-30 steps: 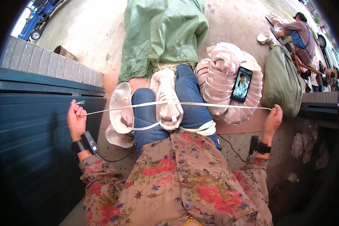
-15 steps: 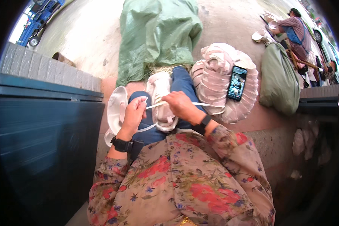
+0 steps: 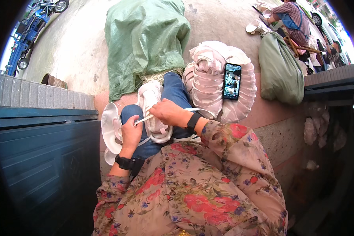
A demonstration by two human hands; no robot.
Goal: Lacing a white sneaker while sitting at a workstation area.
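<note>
A white sneaker [image 3: 150, 94] rests lengthwise between my blue-trousered legs, partly covered by my right hand. My left hand [image 3: 132, 131] pinches one end of a white shoelace [image 3: 143, 119], beside the shoe. Over the shoe's lacing area, my right hand [image 3: 170, 113] has its fingers closed on the same lace. A length of lace trails out to the right past that hand, and another loop hangs below the shoe. White shoe pieces [image 3: 111, 131] lie next to my left leg.
A large green sack [image 3: 145, 43] lies ahead, straw at its near edge. Bundled pale pink shoe uppers [image 3: 208, 84] sit right, with a phone [image 3: 232, 81] on top. Farther right stand an olive sack [image 3: 280, 70] and a seated person [image 3: 294, 21]. A blue door panel [image 3: 47, 157] borders the left.
The whole view has shifted, so the scene sits farther left. My hands are slightly closer together, and the lace between them spans a shorter gap.
</note>
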